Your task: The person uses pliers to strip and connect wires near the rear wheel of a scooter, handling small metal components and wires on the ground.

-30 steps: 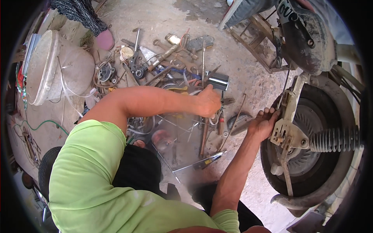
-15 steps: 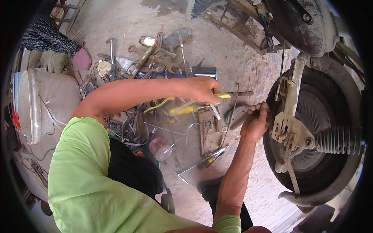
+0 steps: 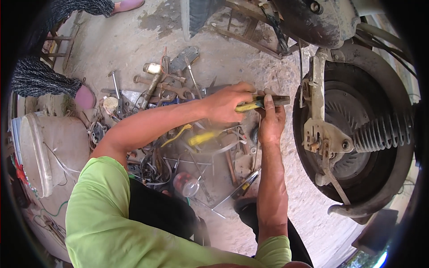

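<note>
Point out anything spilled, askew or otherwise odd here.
A dark, irregular patch on the pale, dusty floor, beyond the jumbled heap of rusty metal tools, contrasts with the lighter surface around it; it may be damp or stained. Nothing else clearly stands out.

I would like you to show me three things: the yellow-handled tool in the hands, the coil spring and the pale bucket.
Yellow-handled tool [image 3: 250,106], head view: on its yellow handle.
Coil spring [image 3: 382,133], head view: on its middle coils.
Pale bucket [image 3: 71,136], head view: on its outer wall.
</note>
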The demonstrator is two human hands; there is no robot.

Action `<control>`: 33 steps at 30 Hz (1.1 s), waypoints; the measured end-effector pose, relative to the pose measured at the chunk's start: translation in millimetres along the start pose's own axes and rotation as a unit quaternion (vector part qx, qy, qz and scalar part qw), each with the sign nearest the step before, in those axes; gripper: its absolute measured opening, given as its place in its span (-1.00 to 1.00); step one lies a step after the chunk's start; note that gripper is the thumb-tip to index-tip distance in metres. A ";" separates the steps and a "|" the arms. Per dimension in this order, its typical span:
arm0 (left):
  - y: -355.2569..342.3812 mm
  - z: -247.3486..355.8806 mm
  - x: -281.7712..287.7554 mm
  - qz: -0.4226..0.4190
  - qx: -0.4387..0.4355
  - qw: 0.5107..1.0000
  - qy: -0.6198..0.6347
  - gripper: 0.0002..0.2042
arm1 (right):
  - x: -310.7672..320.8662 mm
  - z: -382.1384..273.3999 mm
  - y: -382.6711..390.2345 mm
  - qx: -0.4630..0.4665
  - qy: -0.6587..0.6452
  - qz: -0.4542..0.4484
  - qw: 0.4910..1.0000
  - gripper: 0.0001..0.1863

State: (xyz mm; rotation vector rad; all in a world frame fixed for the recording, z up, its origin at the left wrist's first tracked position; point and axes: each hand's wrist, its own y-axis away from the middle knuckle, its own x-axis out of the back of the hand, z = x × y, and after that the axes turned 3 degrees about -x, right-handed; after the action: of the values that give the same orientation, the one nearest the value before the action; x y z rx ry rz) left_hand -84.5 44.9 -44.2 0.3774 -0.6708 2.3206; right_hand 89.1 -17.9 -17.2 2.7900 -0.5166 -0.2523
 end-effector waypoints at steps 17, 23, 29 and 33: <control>46.3 38.4 33.8 0.021 0.002 0.959 -0.282 -0.64 | -25.7 4.3 22.4 -0.025 -0.062 -0.085 0.994 -0.63; -0.6 60.5 67.8 -0.038 -0.011 0.911 -0.410 -0.61 | -21.3 -20.1 10.9 -0.034 -0.124 -0.092 0.987 -0.60; -60.4 67.9 91.9 -0.147 0.016 0.881 -0.449 -0.55 | -24.2 -34.5 -9.4 -0.059 -0.208 -0.059 0.974 -0.53; -86.4 61.9 89.1 -0.210 0.062 0.881 -0.419 -0.53 | -15.1 -31.0 -21.4 -0.057 -0.218 -0.040 0.973 -0.66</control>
State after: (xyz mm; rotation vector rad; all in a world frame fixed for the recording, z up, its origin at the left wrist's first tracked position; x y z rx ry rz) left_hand -84.9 112.7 76.8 1.4792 -0.7288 1.7169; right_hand 89.0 14.6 7.1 2.6438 -0.4661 -0.8963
